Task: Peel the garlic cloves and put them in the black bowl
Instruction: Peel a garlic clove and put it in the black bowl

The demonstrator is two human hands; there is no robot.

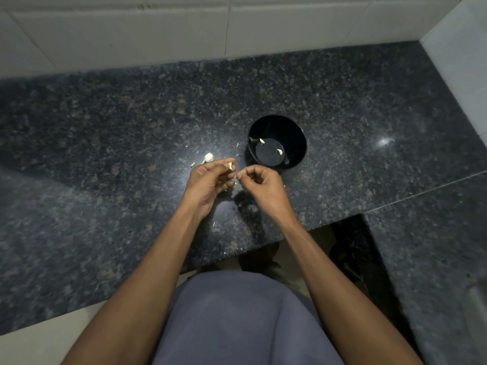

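Note:
My left hand (pixel 209 180) pinches a small pale garlic clove (pixel 230 165) between thumb and fingertips, above the dark granite counter (pixel 105 133). My right hand (pixel 259 184) meets it from the right, its thumb and forefinger closed on the clove's skin. The black bowl (pixel 297 133) stands just behind and to the right of my hands, with two peeled cloves (pixel 279 152) on its bottom. A remaining chunk of the garlic bulb (pixel 208 157) lies on the counter just behind my left hand.
Scraps of papery skin (pixel 193 164) lie scattered around the bulb and near the counter's front edge. A white tiled wall (pixel 237 27) runs along the back. The counter turns forward on the right in an L (pixel 434 246).

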